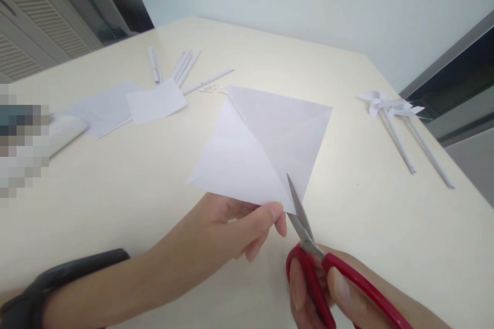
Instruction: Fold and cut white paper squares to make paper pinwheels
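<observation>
A white square of paper [239, 149] with diagonal creases is held above the table by my left hand [247, 226]. The thumb lies on top near its lower corner, with the fingers underneath. My right hand [324, 288] grips red-handled scissors [306, 241], thumb and fingers in the loops. Their blades stand apart at the paper's near corner, one blade over the sheet and the other partly hidden beneath it. The upper blade's tip points along the diagonal crease.
Two white paper pinwheels [397, 108] on rolled sticks lie at the right. Toward the back left are several rolled paper sticks [183, 67], a small paper sheet [158, 102] and larger sheets [108, 105]. Small pale bits [210, 88] sit behind the square. A wall borders the table [135, 180].
</observation>
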A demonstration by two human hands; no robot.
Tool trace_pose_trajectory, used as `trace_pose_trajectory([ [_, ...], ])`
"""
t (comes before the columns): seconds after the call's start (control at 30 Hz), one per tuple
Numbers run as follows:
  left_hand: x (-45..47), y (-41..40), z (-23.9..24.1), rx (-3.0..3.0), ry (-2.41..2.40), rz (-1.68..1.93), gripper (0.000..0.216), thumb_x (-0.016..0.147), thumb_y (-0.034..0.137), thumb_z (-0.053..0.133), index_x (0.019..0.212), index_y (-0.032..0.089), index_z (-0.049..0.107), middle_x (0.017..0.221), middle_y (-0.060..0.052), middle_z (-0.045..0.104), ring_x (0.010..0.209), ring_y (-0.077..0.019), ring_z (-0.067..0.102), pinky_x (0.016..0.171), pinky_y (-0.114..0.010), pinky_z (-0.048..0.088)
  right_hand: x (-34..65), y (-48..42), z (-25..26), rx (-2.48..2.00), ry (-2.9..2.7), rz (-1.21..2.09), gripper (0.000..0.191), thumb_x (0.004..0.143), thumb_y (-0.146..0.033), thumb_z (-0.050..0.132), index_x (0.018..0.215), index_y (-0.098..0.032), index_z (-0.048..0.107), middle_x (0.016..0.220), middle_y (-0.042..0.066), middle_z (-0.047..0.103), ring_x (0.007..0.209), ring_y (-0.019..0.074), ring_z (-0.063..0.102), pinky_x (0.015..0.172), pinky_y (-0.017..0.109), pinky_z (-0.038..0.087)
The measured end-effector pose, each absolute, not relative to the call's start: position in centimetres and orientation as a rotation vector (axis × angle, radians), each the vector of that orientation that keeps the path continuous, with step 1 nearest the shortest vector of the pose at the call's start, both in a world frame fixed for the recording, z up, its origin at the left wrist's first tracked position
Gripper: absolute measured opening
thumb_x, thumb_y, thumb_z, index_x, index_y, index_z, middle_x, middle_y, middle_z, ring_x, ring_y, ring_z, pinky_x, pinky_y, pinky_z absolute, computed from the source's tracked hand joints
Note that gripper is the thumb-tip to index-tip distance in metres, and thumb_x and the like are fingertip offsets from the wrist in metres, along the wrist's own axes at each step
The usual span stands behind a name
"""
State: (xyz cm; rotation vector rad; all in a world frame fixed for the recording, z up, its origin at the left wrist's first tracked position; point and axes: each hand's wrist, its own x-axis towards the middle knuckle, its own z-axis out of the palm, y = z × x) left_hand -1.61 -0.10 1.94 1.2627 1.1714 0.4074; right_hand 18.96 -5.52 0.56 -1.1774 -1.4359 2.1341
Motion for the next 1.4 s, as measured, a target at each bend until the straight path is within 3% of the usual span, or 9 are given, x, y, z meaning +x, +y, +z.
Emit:
trace_pose_trajectory([
  [0.63, -1.8, 0.1, 1.4, 1.284, 1.137, 0.352, 0.029, 0.087, 0.037, 0.049, 0.067, 0.022, 0.064, 0.046, 0.008, 0.044, 0.048, -0.0077, 0.042, 0.051, -0.017, 0.036, 19.2, -5.9, 0.2, -1.135, -1.457, 2.17, 0.054, 0.089, -0.068, 0.034, 0.088, -0.019, 0.055, 0.081, 0.004, 0.059, 0.071, 0.017, 0.053, 0.067, 0.028, 0.041],
  [0.93, -1.9, 0.2, 1.3, 1.282, 1.124, 0.343, 0.031, 0.088, 0.041, 0.049, 0.069, 0.022, 0.064, 0.047, 0.008, 0.043, 0.049, -0.0079, 0.042, 0.052, -0.018, 0.035, 19.0, -6.1, -0.5, -1.088, -1.432, 2.125, 0.048, 0.088, -0.067, 0.038, 0.083, -0.023, 0.056, 0.075, 0.005, 0.058, 0.066, 0.0194, 0.053, 0.059, 0.029, 0.04],
  [1.4, -1.9, 0.3, 1.2, 1.285, 1.127, 0.336, 0.031, 0.087, 0.042, 0.049, 0.069, 0.023, 0.065, 0.047, 0.008, 0.044, 0.049, -0.0081, 0.041, 0.052, -0.018, 0.035, 18.8, -6.1, -0.6, -1.07, -1.429, 2.118, 0.045, 0.088, -0.065, 0.04, 0.083, -0.024, 0.055, 0.076, 0.005, 0.058, 0.066, 0.0188, 0.052, 0.059, 0.03, 0.038],
])
